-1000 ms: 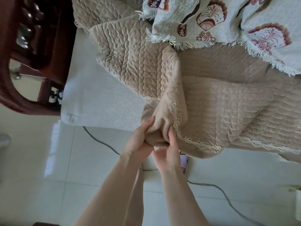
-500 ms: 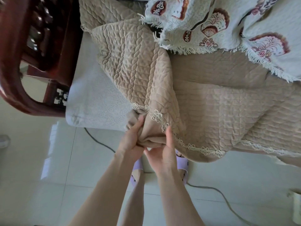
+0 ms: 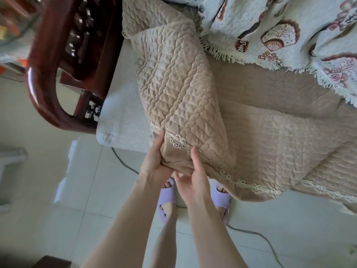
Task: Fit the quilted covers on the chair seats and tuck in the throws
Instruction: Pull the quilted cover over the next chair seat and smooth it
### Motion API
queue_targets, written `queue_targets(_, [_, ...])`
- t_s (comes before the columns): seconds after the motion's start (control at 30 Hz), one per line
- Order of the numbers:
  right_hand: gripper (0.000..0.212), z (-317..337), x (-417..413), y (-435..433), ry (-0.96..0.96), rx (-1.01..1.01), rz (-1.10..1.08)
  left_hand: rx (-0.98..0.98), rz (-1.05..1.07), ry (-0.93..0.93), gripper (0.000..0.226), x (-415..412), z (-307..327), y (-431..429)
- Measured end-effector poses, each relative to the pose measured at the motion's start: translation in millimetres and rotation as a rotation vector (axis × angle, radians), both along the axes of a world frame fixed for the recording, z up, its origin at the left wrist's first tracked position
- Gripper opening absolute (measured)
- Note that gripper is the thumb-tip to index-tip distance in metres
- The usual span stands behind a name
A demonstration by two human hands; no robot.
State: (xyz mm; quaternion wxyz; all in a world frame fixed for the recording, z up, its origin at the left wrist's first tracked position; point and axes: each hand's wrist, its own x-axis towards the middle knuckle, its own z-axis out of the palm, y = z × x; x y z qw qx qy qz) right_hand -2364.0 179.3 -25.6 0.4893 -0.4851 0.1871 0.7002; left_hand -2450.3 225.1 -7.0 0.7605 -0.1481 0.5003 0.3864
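left hand (image 3: 154, 168), right hand (image 3: 192, 178): bare, forearms bare as far as view shows. lower legs bare. feet in lilac slide slippers, left slipper (image 3: 166, 195), right slipper (image 3: 222, 198): one broad strap each, open toe, toes showing.

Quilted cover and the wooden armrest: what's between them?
Head view: a bare strip of the white seat cushion lies between the quilted cover and the wooden armrest.
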Motion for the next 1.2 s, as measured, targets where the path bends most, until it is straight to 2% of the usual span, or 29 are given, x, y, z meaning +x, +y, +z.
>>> queue_targets(0.13, [0.048, -2.0, -1.6, 1.5, -0.089, -0.150, -0.068, 0.086, 0.108, 0.131, 0.027, -20.4, -5.8, 0.0])
queue_targets(0.23, [0.038, 1.2, -13.8, -0.9, -0.081, -0.166, -0.017, 0.084, 0.139, 0.167, 0.014, -36.6, -5.2, -0.7])
queue_targets(0.33, [0.039, 3.4, -37.0, 0.1, 0.002, -0.169, 0.117, 0.107, 0.165, 0.133, 0.025, -46.7, -0.5, -0.9])
queue_targets(0.4, [0.037, 2.2, -48.1, 3.1, -0.001, -0.159, 0.132, 0.085, 0.145, 0.105, 0.037, -51.2, 3.5, 1.7])
queue_targets(0.53, [0.066, -3.2, -55.9, 5.1, -0.065, -0.190, 0.055, 0.101, 0.148, 0.135, 0.029, -72.2, 3.8, 7.0])
queue_targets(0.57, [0.062, -5.0, -53.3, 3.9, -0.083, -0.216, 0.040, 0.110, 0.166, 0.152, 0.025, -75.3, 2.3, 7.3])
queue_targets(0.67, [0.023, -5.9, -55.8, -0.3, -0.090, -0.252, 0.052, 0.086, 0.246, 0.187, 0.024, -90.0, -2.5, 3.6])
queue_targets(0.7, [0.019, -3.9, -58.9, -1.1, -0.082, -0.241, 0.062, 0.073, 0.270, 0.182, 0.027, -92.4, -3.6, 3.1])
queue_targets(0.83, [0.043, -5.2, -76.0, 0.8, -0.123, -0.225, 0.079, 0.031, 0.307, 0.134, 0.035, -104.5, -0.5, 1.7])
queue_targets(0.9, [0.044, -6.8, -78.3, 2.1, -0.144, -0.225, 0.051, 0.030, 0.281, 0.145, 0.033, -110.1, 0.9, -0.2])
queue_targets(1.0, [0.038, -4.6, -79.8, 1.1, -0.160, -0.255, 0.056, -0.016, 0.410, 0.290, 0.034, -117.5, -1.3, -6.2])
queue_targets(1.1, [0.041, -8.3, -85.1, -6.2, -0.172, -0.310, 0.087, -0.187, 0.555, 0.522, 0.034, -120.3, -11.5, -18.8])
queue_targets(1.2, [0.043, -14.8, -89.1, -15.8, -0.184, -0.370, 0.149, -0.273, 0.530, 0.659, 0.021, -120.6, -26.1, -34.9])
